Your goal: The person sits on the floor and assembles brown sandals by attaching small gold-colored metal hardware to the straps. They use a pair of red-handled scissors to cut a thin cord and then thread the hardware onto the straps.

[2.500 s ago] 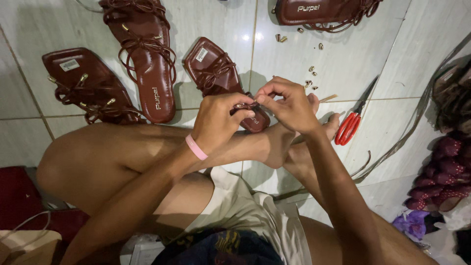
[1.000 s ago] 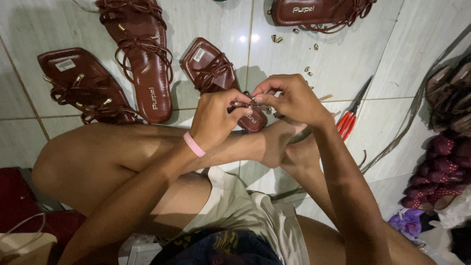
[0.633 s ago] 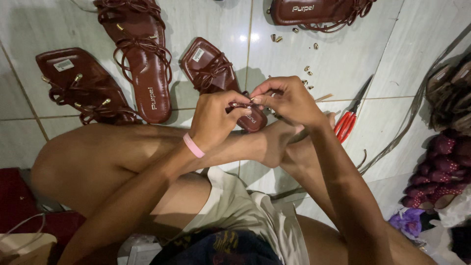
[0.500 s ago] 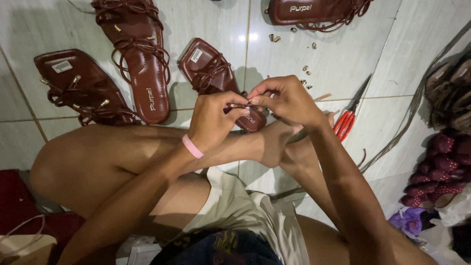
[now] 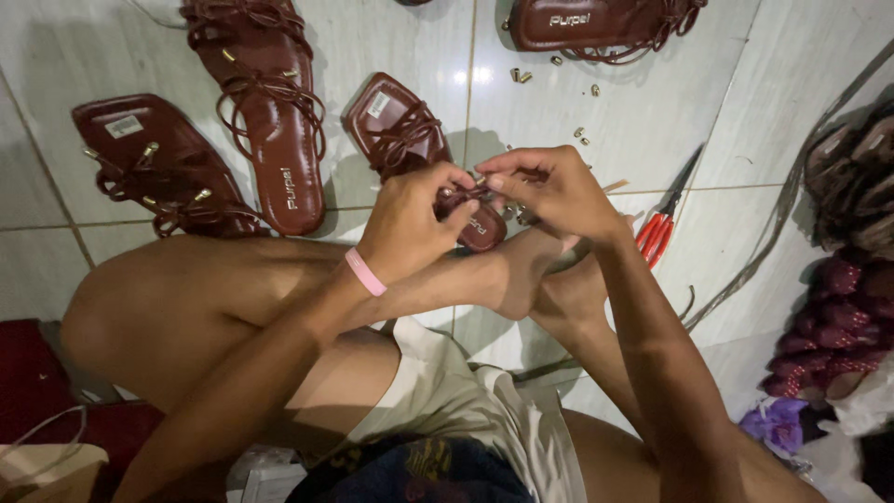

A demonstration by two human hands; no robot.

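My left hand (image 5: pixel 412 224), with a pink band on its wrist, and my right hand (image 5: pixel 551 189) meet fingertip to fingertip over a dark red strappy sandal (image 5: pixel 402 140) on the white tiled floor. Both pinch a thin strap end of that sandal; a tiny gold bead may be between the fingers, too small to tell. My crossed legs and one foot lie right under the hands.
Two more dark red sandals (image 5: pixel 265 102) (image 5: pixel 158 168) lie at the left, another (image 5: pixel 596 20) at the top. Small gold beads (image 5: pixel 521 76) are scattered on the tiles. Red-handled scissors (image 5: pixel 663 222) lie right of my hands. A heap of sandals (image 5: pixel 843 270) and a cable sit at the right.
The hands have stayed together on the strap, with only small finger movements. The view has shifted slightly.
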